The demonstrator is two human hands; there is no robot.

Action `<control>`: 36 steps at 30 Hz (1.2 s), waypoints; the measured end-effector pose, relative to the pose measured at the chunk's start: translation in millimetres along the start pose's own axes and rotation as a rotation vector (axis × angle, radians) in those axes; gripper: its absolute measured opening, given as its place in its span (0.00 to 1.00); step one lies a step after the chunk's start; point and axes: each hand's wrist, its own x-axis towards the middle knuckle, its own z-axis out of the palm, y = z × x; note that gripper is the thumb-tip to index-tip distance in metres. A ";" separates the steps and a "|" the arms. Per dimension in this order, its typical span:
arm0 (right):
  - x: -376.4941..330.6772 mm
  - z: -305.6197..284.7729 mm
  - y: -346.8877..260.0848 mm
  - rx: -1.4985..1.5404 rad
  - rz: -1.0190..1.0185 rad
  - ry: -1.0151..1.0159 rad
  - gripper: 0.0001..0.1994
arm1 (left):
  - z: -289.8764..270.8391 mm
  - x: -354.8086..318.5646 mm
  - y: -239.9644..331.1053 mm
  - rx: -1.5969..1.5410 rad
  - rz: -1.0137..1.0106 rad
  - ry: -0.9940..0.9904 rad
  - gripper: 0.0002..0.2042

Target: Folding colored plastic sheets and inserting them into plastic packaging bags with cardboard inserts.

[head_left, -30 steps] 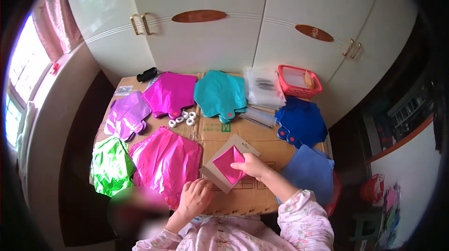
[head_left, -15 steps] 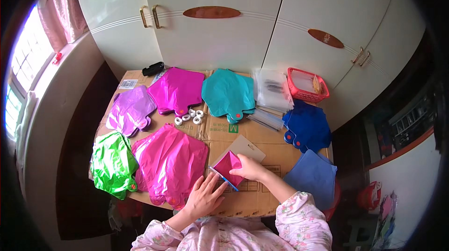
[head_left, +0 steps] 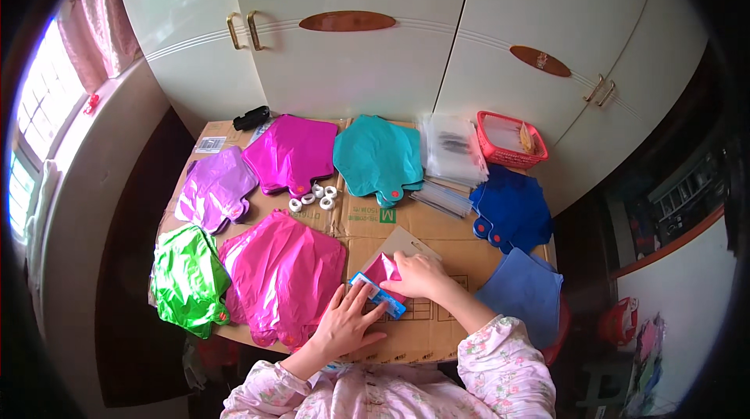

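Observation:
My right hand (head_left: 416, 275) pinches a folded pink foil balloon (head_left: 380, 269) between thumb and fingers, low over the cardboard. Along its near side runs a blue printed strip (head_left: 386, 301), where the fingers of my left hand (head_left: 349, 318) lie stretched out and flat. Under them rests a pale hang card or packet (head_left: 412, 242) with a slot at its top; which of the two I cannot tell. Left of my hands is a stack of large pink foil balloons (head_left: 283, 274). My right hand hides part of the folded foil.
Around the cardboard (head_left: 367, 220) lie green (head_left: 187, 274), lilac (head_left: 215, 188), magenta (head_left: 291, 155), teal (head_left: 379, 155) and dark blue (head_left: 512, 208) foil balloons. White rolls (head_left: 308, 199), clear bags (head_left: 451, 149), thin sticks (head_left: 441, 198), a red basket (head_left: 512, 159) and a blue cloth-like stack (head_left: 522, 294) stand about.
The blue strip now shows wider, turned flat over the near side of the pink foil. My left fingers have moved onto it, and less pink shows beside my right hand.

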 end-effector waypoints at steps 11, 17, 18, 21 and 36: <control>35.8 47.7 53.6 -0.196 -0.634 0.457 0.24 | -4.4 4.8 0.2 -0.007 0.057 0.041 0.31; 34.9 45.2 56.4 -0.205 -0.665 0.439 0.25 | -9.2 6.1 1.7 -0.008 0.064 0.066 0.30; 34.7 46.1 56.1 -0.196 -0.675 0.430 0.25 | -7.9 4.4 3.0 -0.001 0.059 0.057 0.30; 27.9 47.4 54.5 -0.277 -0.698 0.402 0.24 | -7.4 -3.5 15.2 0.003 0.045 0.039 0.31; 23.0 47.9 54.9 -0.255 -0.743 0.378 0.21 | 8.2 -15.5 28.5 -0.029 -0.046 0.016 0.34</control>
